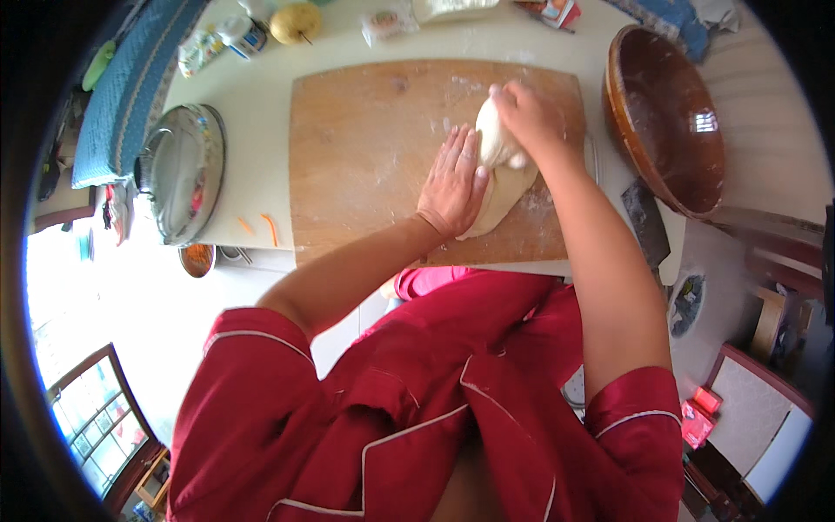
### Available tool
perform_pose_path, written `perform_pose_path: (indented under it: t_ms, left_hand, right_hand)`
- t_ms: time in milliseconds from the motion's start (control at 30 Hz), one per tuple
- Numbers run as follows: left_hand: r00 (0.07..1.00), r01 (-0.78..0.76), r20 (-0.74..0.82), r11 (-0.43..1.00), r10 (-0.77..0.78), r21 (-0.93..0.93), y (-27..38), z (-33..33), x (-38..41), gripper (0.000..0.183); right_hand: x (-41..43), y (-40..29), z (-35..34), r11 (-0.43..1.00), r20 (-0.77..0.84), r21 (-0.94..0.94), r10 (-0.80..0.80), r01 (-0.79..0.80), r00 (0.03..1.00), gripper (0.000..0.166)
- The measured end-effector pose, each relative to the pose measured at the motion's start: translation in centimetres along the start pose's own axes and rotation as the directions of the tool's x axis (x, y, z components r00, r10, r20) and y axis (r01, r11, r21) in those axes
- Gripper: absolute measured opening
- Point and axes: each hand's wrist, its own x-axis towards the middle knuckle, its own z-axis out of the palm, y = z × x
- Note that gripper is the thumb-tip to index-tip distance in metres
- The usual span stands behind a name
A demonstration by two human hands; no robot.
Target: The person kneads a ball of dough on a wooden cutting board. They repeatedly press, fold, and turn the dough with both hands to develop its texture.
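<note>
A lump of pale dough (494, 140) lies on the right part of a floured wooden board (365, 150), with a flatter flap stretching towards the board's near edge. My left hand (455, 183) is laid flat along the dough's left side, fingers extended and pointing away from me. Curled over the upper right of the lump, my right hand (530, 117) grips its folded part; some of its fingers are hidden behind the hand and dough.
A large brown glazed bowl (672, 124) stands right of the board, near a dark flat blade (646, 222). A round glass lid (182, 176) lies at left. Along the back are a yellow pear (295, 23), a white jar (242, 36) and packets.
</note>
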Motion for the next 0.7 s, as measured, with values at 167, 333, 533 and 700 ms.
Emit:
perform_pose_path:
  t_ms: [167,333,533,700]
  left_hand:
    - [0.879,0.248,-0.084,0.601,-0.469,-0.76,-0.1,-2.5,0.4,0.069]
    - [0.978,-0.195,-0.084,0.981,0.193,-0.013,5.7,-5.6,2.9,0.051]
    - [0.937,-0.288,0.254,0.941,0.239,0.176,7.2,-2.7,3.8,0.042]
    - [0.904,-0.305,0.389,0.906,0.179,0.293,5.6,0.7,8.6,0.044]
  right_hand:
    - [-7.3,-6.4,-8.2,0.881,-0.16,-0.086,-0.472,0.465,0.867,0.025]
    - [-14.2,-5.3,-5.4,0.802,-0.272,0.597,0.181,0.018,0.945,0.017]
    - [-15.5,-0.6,1.5,0.939,-0.408,0.269,0.31,-0.212,0.858,0.036]
    - [-11.2,2.6,1.1,0.942,-0.293,-0.067,0.295,-0.328,0.909,0.041]
